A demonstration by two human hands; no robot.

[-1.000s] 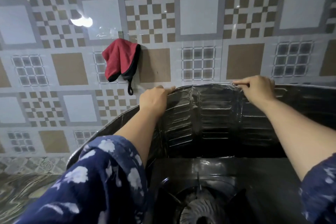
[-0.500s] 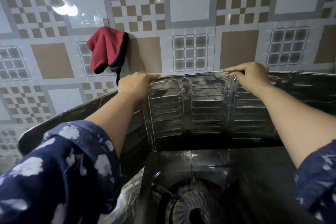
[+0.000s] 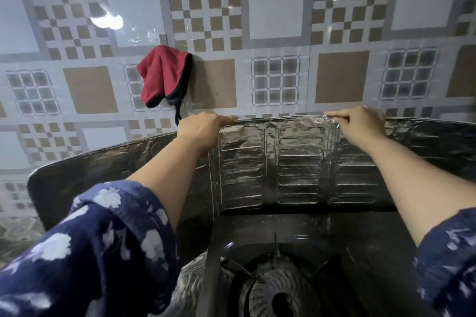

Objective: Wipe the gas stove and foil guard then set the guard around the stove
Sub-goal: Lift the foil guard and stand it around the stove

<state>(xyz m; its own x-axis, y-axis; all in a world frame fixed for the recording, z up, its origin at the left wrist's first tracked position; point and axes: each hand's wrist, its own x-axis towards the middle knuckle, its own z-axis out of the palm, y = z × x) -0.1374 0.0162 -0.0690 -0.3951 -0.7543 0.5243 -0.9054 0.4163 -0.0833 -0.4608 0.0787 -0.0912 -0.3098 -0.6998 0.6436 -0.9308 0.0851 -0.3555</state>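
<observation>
The embossed foil guard (image 3: 296,167) stands upright behind the black gas stove (image 3: 278,234), its panels bending forward along the left and right sides. My left hand (image 3: 203,128) grips the guard's top edge at a fold left of centre. My right hand (image 3: 358,123) grips the top edge at the fold right of centre. The burner (image 3: 278,293) with its pan supports shows at the bottom, partly cut off by the frame.
A red cloth with dark trim (image 3: 162,77) hangs on the patterned tiled wall (image 3: 275,13) just above and left of my left hand. A marbled countertop (image 3: 15,237) shows at lower left. My dark floral sleeves fill both lower corners.
The guard's left panel has swung further out to the left. Both hands stay clamped on the top edge; the view shifts between frames.
</observation>
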